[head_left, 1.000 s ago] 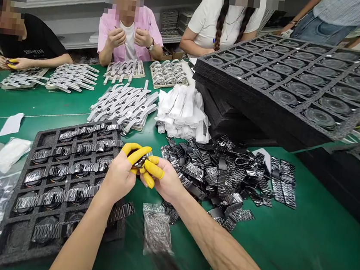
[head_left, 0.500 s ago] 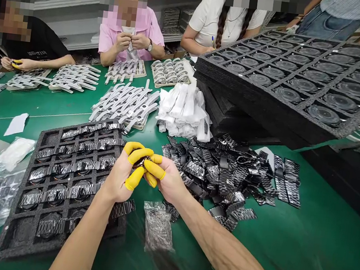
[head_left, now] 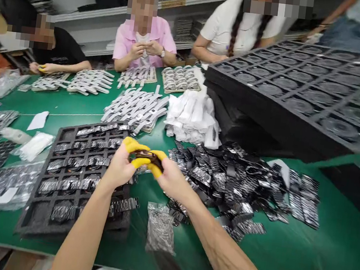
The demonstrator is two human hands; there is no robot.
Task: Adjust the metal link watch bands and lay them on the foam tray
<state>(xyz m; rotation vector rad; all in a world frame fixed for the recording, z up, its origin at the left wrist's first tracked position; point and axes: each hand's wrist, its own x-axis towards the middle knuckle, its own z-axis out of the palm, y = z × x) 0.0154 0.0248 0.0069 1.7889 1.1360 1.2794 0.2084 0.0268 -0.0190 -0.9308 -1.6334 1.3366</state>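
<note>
A dark watch part (head_left: 147, 154) is held between my two hands, in the middle of the view. My left hand (head_left: 124, 163) pinches its left end, and my right hand (head_left: 167, 172) grips the right end. Yellow covers sit on the fingertips of both. Below and left of them lies a black foam tray (head_left: 36, 214) with dark metal watch bands in its compartments. To the right spreads a heap of black metal bands (head_left: 227, 175). A clear bag of small metal pins (head_left: 161, 230) rests on the green table (head_left: 121, 249) under my right wrist.
A tall stack of black foam trays (head_left: 282, 116) leans over the right side. White straps (head_left: 134, 108) and white wrapped bundles (head_left: 192, 114) lie beyond my hands. Plastic bags (head_left: 8, 189) are at the left. Several people are across the table.
The view has swung left, so the scene sits further right. My fingers have shifted from bunched around the part to pinching its two ends, and its dark edge shows more.
</note>
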